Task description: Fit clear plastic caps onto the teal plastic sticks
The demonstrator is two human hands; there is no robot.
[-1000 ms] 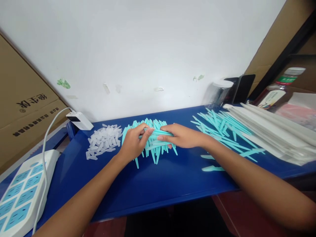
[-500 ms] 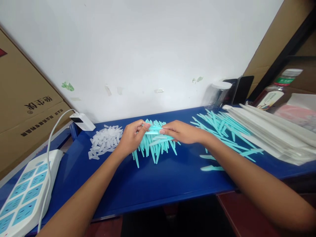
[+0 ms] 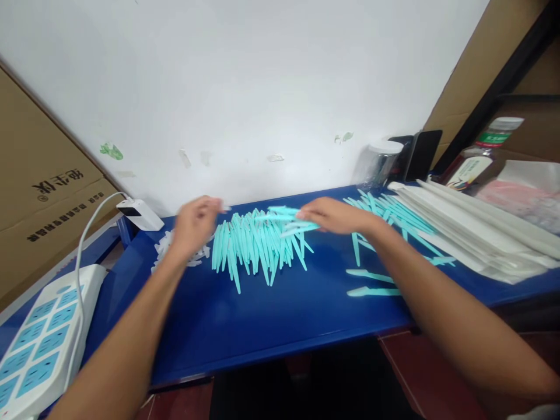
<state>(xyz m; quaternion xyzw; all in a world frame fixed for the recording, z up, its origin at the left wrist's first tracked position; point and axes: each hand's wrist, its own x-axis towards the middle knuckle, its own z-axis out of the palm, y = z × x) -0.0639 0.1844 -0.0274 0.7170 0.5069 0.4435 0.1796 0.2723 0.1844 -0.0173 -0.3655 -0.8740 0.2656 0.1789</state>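
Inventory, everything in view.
turquoise sticks: many, turquoise, mid-table and right
pale pieces: many, whitish, left
table: one, blue, centre
power strip: one, white/blue, lower left
device: one, white, back left
cable: one, white, left
cardboard: two panels, brown, left and upper right
wall: one, white, behind
jar: one, clear, back right
slabs: two, black, beside jar
sleeves: one stack, white, right
bottle: one, dark, far right
package: one, pink, far right
floor: one, red, below
left hand: one, left, pinching a pale piece
right hand: one, centre, holding turquoise sticks
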